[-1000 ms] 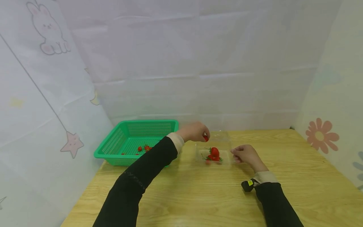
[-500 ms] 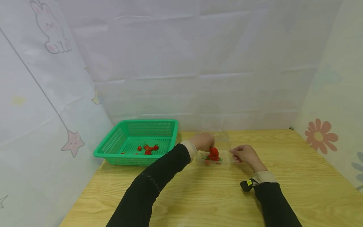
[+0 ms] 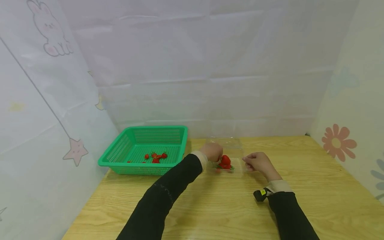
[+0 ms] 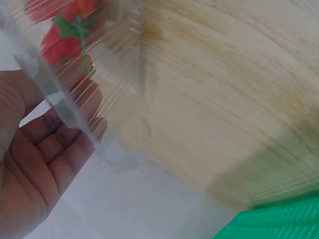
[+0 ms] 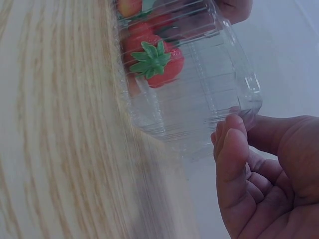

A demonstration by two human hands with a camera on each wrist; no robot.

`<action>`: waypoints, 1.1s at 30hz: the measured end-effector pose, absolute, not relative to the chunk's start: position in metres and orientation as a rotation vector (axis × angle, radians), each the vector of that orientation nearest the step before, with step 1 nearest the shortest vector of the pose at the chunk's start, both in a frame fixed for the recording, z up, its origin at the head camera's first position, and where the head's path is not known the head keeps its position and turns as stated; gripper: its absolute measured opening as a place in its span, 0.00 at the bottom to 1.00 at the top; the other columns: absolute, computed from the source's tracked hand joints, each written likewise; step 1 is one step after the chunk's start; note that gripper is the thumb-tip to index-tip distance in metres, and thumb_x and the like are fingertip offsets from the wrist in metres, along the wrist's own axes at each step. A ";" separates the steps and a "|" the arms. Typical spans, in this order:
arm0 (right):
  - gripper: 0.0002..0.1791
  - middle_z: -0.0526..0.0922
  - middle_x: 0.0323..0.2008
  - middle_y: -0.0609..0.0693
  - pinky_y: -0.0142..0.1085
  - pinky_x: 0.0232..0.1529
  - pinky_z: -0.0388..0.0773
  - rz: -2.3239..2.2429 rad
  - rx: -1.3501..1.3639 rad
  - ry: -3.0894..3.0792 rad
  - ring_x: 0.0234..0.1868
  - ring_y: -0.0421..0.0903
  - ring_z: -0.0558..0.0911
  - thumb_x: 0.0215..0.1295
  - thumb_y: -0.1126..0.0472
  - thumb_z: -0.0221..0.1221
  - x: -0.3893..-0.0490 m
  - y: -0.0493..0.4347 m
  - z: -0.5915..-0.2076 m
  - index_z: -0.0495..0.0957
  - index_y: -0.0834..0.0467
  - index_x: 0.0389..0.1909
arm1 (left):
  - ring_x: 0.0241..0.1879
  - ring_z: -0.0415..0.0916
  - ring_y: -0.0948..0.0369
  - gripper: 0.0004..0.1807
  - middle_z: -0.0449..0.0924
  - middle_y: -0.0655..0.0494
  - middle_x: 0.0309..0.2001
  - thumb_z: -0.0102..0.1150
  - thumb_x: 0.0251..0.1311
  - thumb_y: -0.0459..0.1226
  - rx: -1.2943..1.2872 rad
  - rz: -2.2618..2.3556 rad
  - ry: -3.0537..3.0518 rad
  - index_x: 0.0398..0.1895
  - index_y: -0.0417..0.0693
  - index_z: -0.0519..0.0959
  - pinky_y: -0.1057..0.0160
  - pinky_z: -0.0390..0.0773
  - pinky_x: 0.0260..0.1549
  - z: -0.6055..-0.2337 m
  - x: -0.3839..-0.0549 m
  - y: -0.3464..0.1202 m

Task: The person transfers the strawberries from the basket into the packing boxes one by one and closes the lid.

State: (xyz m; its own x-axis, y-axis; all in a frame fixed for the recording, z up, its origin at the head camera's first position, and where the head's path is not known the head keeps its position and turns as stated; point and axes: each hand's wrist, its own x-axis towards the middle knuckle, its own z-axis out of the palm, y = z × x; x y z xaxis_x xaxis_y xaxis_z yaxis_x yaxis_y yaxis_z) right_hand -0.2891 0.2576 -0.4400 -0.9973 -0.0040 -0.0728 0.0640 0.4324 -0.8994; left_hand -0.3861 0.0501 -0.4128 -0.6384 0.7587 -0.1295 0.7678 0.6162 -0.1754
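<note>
A clear plastic clamshell box [image 3: 238, 165] stands on the table with its lid [image 3: 231, 143] tipped back. Several red strawberries [image 3: 225, 160] with green leaves lie inside it. My left hand [image 3: 212, 151] reaches over the box's left wall, fingertips down inside; red shows between them, where they pinch a strawberry beside the pile. In the left wrist view, the clear wall [image 4: 65, 107] crosses in front of those fingers. At the right side, my right hand [image 3: 258, 162] pinches the box's edge between thumb and forefinger, also seen in the right wrist view.
A green perforated basket [image 3: 144, 128] stands to the left, with several strawberries [image 3: 155, 160] on its bottom. Behind the wooden table [image 3: 210, 206] hangs a pale printed sheet [image 3: 192, 66]. A black wrist camera [image 3: 259, 195] sits at the right cuff.
My left hand has come right and down into the box with a strawberry, then shifted slightly left. More strawberries in the basket became visible. The right hand stays at the box's edge.
</note>
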 end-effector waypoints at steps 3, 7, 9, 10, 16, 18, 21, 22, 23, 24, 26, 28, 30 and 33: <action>0.17 0.80 0.29 0.60 0.40 0.28 0.79 -1.650 0.062 2.594 0.24 0.43 0.76 0.73 0.61 0.55 -0.289 0.257 -0.439 0.76 0.74 0.46 | 0.20 0.60 0.64 0.18 0.70 0.65 0.16 0.63 0.59 0.31 1.308 -0.323 2.780 0.12 0.56 0.78 0.68 0.64 0.22 -0.416 -0.385 0.050; 0.17 0.80 0.29 0.60 0.40 0.29 0.79 -1.645 0.061 2.588 0.24 0.44 0.77 0.73 0.61 0.55 -0.289 0.257 -0.440 0.76 0.75 0.47 | 0.22 0.64 0.65 0.13 0.76 0.65 0.20 0.64 0.60 0.32 1.284 -0.326 2.758 0.18 0.54 0.83 0.70 0.69 0.24 -0.417 -0.384 0.051; 0.17 0.80 0.30 0.60 0.40 0.29 0.80 -1.639 0.067 2.591 0.24 0.44 0.77 0.73 0.61 0.55 -0.290 0.257 -0.441 0.76 0.74 0.47 | 0.23 0.64 0.65 0.12 0.75 0.64 0.21 0.63 0.60 0.31 1.282 -0.337 2.754 0.20 0.54 0.83 0.70 0.69 0.24 -0.417 -0.383 0.051; 0.17 0.80 0.30 0.61 0.40 0.29 0.80 -1.637 0.062 2.588 0.25 0.44 0.77 0.73 0.61 0.54 -0.290 0.257 -0.441 0.76 0.75 0.47 | 0.23 0.64 0.65 0.12 0.75 0.64 0.21 0.63 0.61 0.31 1.280 -0.336 2.756 0.20 0.54 0.83 0.70 0.70 0.24 -0.417 -0.382 0.051; 0.18 0.80 0.32 0.62 0.39 0.29 0.80 -1.641 0.077 2.576 0.25 0.44 0.77 0.73 0.61 0.54 -0.291 0.258 -0.442 0.75 0.75 0.48 | 0.21 0.63 0.65 0.15 0.73 0.64 0.21 0.59 0.64 0.31 1.259 -0.305 2.759 0.20 0.54 0.81 0.68 0.68 0.23 -0.417 -0.375 0.050; 0.18 0.80 0.32 0.62 0.39 0.29 0.80 -1.645 0.087 2.573 0.26 0.44 0.77 0.73 0.61 0.54 -0.292 0.258 -0.442 0.76 0.74 0.48 | 0.21 0.61 0.64 0.16 0.71 0.63 0.20 0.58 0.66 0.32 1.265 -0.321 2.758 0.19 0.54 0.80 0.68 0.66 0.22 -0.416 -0.372 0.050; 0.17 0.80 0.32 0.62 0.40 0.30 0.80 -1.649 0.096 2.575 0.26 0.44 0.77 0.73 0.61 0.54 -0.292 0.258 -0.443 0.76 0.74 0.49 | 0.21 0.62 0.64 0.16 0.71 0.62 0.20 0.57 0.67 0.33 1.281 -0.353 2.764 0.19 0.54 0.79 0.68 0.66 0.22 -0.415 -0.369 0.050; 0.18 0.80 0.32 0.62 0.40 0.29 0.80 -1.646 0.090 2.580 0.26 0.44 0.77 0.74 0.61 0.54 -0.292 0.258 -0.443 0.76 0.74 0.49 | 0.21 0.63 0.64 0.15 0.72 0.63 0.20 0.58 0.67 0.33 1.285 -0.359 2.766 0.20 0.54 0.79 0.68 0.67 0.22 -0.414 -0.368 0.050; 0.17 0.80 0.32 0.62 0.40 0.30 0.80 -1.648 0.097 2.580 0.26 0.44 0.77 0.74 0.61 0.54 -0.293 0.258 -0.443 0.76 0.74 0.49 | 0.21 0.65 0.65 0.14 0.73 0.63 0.21 0.58 0.67 0.34 1.288 -0.362 2.767 0.21 0.55 0.80 0.68 0.68 0.23 -0.414 -0.367 0.050; 0.17 0.80 0.32 0.62 0.40 0.30 0.80 -1.645 0.090 2.584 0.26 0.44 0.77 0.74 0.61 0.53 -0.293 0.258 -0.443 0.76 0.74 0.49 | 0.21 0.66 0.65 0.14 0.74 0.64 0.21 0.59 0.67 0.34 1.289 -0.364 2.772 0.22 0.55 0.80 0.69 0.70 0.24 -0.414 -0.367 0.050; 0.17 0.80 0.32 0.62 0.40 0.30 0.80 -1.643 0.087 2.590 0.26 0.44 0.78 0.74 0.61 0.53 -0.293 0.259 -0.444 0.76 0.74 0.49 | 0.22 0.67 0.65 0.12 0.75 0.64 0.22 0.59 0.67 0.35 1.287 -0.369 2.774 0.23 0.55 0.81 0.69 0.71 0.24 -0.415 -0.367 0.051; 0.17 0.80 0.32 0.62 0.40 0.30 0.81 -1.642 0.090 2.593 0.26 0.44 0.78 0.73 0.61 0.54 -0.293 0.259 -0.444 0.76 0.74 0.49 | 0.23 0.68 0.65 0.11 0.76 0.64 0.24 0.60 0.67 0.36 1.287 -0.379 2.775 0.24 0.55 0.82 0.69 0.71 0.25 -0.415 -0.367 0.051; 0.18 0.80 0.32 0.62 0.40 0.30 0.81 -1.637 0.082 2.596 0.26 0.45 0.78 0.73 0.61 0.54 -0.293 0.260 -0.444 0.76 0.74 0.49 | 0.24 0.69 0.65 0.10 0.77 0.64 0.26 0.59 0.67 0.35 1.291 -0.389 2.770 0.27 0.56 0.84 0.69 0.72 0.27 -0.414 -0.367 0.052; 0.18 0.81 0.32 0.62 0.40 0.30 0.81 -1.634 0.085 2.598 0.27 0.45 0.79 0.73 0.61 0.55 -0.293 0.261 -0.444 0.76 0.74 0.48 | 0.30 0.75 0.67 0.09 0.82 0.66 0.34 0.60 0.66 0.34 1.269 -0.367 2.766 0.35 0.57 0.87 0.70 0.76 0.32 -0.411 -0.368 0.053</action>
State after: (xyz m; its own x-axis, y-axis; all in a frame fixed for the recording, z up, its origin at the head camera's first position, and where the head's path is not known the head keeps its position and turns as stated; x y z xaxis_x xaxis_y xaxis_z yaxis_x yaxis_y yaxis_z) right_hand -0.2931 0.2610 -0.4438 -0.9959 0.0087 -0.0895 0.0844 0.4326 -0.8976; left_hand -0.3677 0.0531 -0.4114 -0.6547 0.7369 -0.1682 0.7553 0.6291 -0.1838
